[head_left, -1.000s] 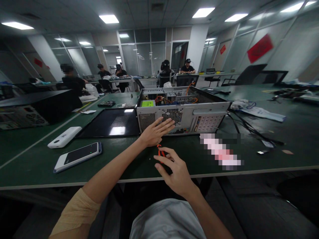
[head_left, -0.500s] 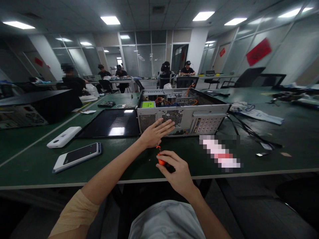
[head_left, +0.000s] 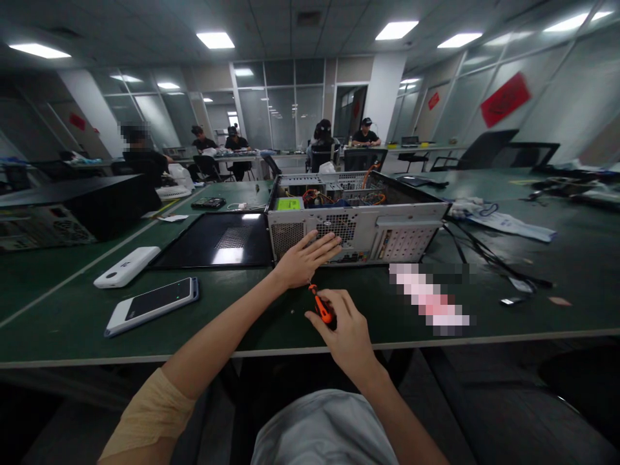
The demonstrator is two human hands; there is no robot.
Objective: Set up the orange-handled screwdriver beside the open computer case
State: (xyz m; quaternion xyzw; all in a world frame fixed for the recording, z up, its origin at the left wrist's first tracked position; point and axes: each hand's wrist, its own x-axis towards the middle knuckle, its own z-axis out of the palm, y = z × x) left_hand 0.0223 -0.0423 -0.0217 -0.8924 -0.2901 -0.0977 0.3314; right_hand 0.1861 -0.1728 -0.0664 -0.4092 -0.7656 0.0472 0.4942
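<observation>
An open grey computer case (head_left: 372, 226) lies on its side on the green table (head_left: 242, 323), its inside full of cables. My left hand (head_left: 303, 260) rests flat against the case's rear panel, fingers spread. My right hand (head_left: 343, 329) is just in front of it, near the table's front edge, with the fingers closed around an orange-handled screwdriver (head_left: 321, 306). The tool's tip points up towards my left hand.
The case's black side panel (head_left: 217, 240) lies left of it. A white phone (head_left: 152, 303) and a white power bank (head_left: 126, 266) sit at front left. Another black computer case (head_left: 72, 210) stands far left. Cables (head_left: 484, 255) trail right. Other people work at far tables.
My right hand has closed its fingers around the orange screwdriver and lifted it slightly off the table. My left hand has stayed on the case's rear panel.
</observation>
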